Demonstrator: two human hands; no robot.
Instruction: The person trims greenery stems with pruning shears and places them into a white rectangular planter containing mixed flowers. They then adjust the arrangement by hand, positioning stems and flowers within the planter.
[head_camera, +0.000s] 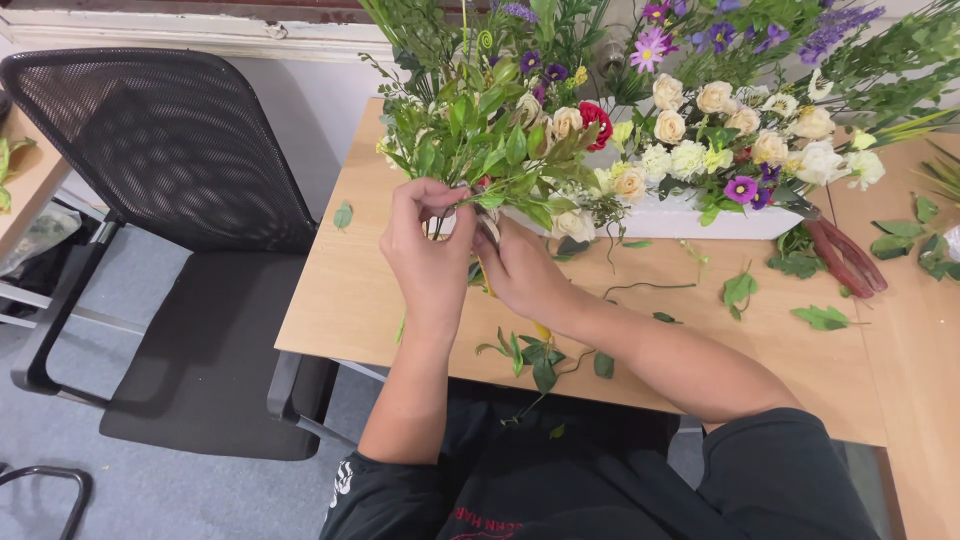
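My left hand (428, 250) pinches a leafy green stem (480, 150) at the near left end of a flower arrangement. My right hand (520, 268) is pressed close beside it, its fingers curled around something small at the stem's base; what it grips is hidden. The arrangement stands in a long white box (690, 222) on a light wooden table (350, 290) and holds cream roses (690, 125), a red rose (596, 118) and purple flowers (742, 189). A cut leafy sprig (535, 352) lies on the table under my right forearm.
Red-handled pruning shears (845, 255) lie right of the box. Loose leaves (822, 317) are scattered over the table. A black mesh office chair (170, 180) stands to the left of the table. Another wooden surface (30, 180) is at the far left.
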